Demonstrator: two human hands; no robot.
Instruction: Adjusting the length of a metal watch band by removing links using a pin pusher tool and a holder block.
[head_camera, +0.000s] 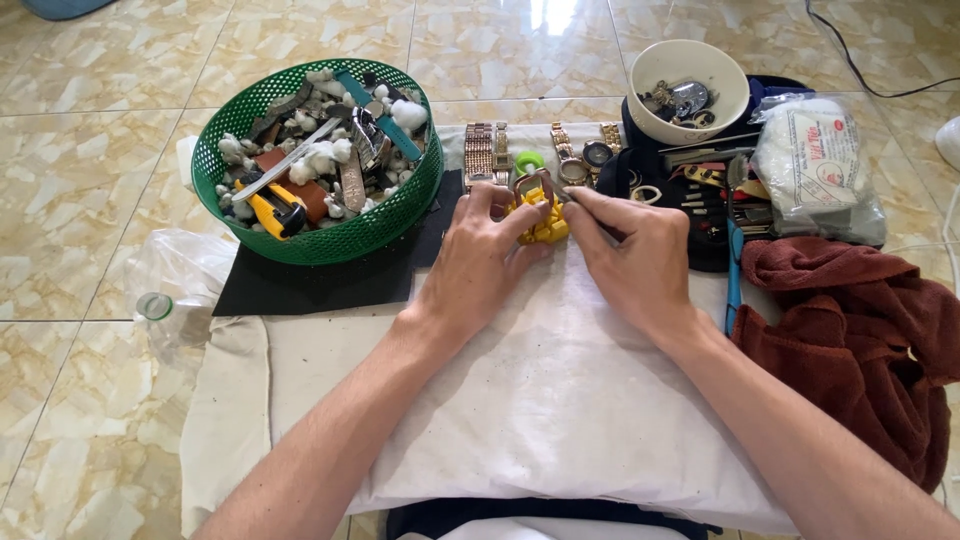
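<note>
My left hand and my right hand meet over a small yellow block-shaped holder that rests on a white cloth pad. The left fingers pinch the holder's left side. A thin metal tool runs through my right hand's fingers and points at a metal watch part sitting on top of the holder. A green ring lies just behind it. The fingers hide most of the holder.
A green mesh basket full of watch parts, cotton and a yellow cutter stands at the left. Several wristwatches lie behind the holder. At the right are a white bowl, tools on a dark pouch, a plastic bag and a maroon towel.
</note>
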